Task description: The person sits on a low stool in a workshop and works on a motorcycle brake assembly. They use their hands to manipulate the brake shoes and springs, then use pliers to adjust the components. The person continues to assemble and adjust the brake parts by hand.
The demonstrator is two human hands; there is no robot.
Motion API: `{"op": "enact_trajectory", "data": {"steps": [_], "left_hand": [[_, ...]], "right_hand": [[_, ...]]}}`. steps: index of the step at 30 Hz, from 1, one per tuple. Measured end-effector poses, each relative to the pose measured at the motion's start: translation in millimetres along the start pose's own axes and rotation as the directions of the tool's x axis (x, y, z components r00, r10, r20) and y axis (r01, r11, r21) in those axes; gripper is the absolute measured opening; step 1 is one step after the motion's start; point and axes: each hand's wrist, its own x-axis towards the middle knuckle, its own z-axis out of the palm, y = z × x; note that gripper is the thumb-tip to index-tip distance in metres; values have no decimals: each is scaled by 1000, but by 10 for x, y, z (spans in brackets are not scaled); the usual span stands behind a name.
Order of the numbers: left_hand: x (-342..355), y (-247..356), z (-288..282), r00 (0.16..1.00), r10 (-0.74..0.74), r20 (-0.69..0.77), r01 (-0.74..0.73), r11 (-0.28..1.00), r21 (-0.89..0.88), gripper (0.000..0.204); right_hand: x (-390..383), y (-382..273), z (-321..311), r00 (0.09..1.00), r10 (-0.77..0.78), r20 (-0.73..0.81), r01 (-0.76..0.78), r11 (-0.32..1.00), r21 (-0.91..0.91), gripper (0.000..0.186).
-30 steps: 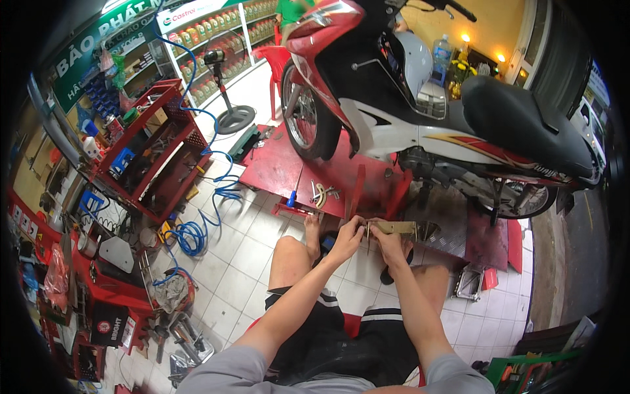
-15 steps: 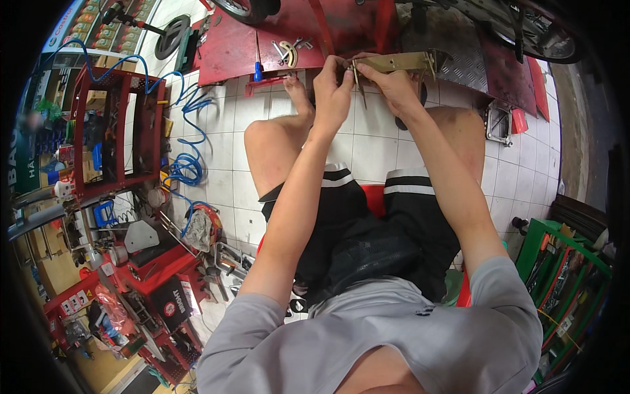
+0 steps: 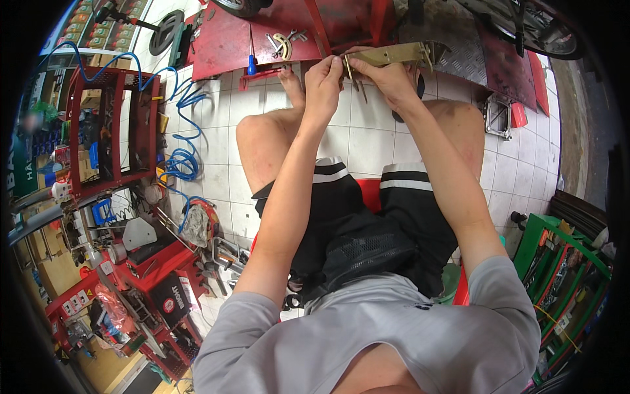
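Note:
My left hand (image 3: 323, 84) is closed at the near end of a brass-coloured metal bracket (image 3: 399, 54), gripping it with thumb and fingers beside thin metal pieces (image 3: 357, 82) that hang downward. My right hand (image 3: 388, 80) grips the same bracket from the right, thumb along its end; some fingers are hidden behind it. The bracket is held above the tiled floor, at the front edge of a red lift platform (image 3: 220, 46). On that platform, left of my hands, lie a blue-handled screwdriver (image 3: 251, 65), several wrenches (image 3: 296, 36) and a curved pale-brass piece (image 3: 283, 47).
Motorbike wheels (image 3: 551, 44) stand at the top. A red tool cart (image 3: 115, 131), coiled blue hose (image 3: 182, 164) and cluttered red bench (image 3: 151, 269) are on the left. A green tool rack (image 3: 545, 243) is at the lower right. A small metal frame (image 3: 499, 125) lies near the platform.
The view has tilted down from the motorbike to my lap and hands. Both hands still hold the bracket, shifted slightly up and left since half a second ago, its far end angled higher.

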Motion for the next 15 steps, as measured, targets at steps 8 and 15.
{"op": "enact_trajectory", "data": {"steps": [8,15], "left_hand": [[-101,217,160,965,257,-54,-225,916,332,32],[-68,193,50,995,97,-33,-86,965,246,26]], "right_hand": [[-2,-61,-4,999,18,-51,-13,995,101,27],[10,-30,1,999,39,-36,-36,996,80,26]]}}
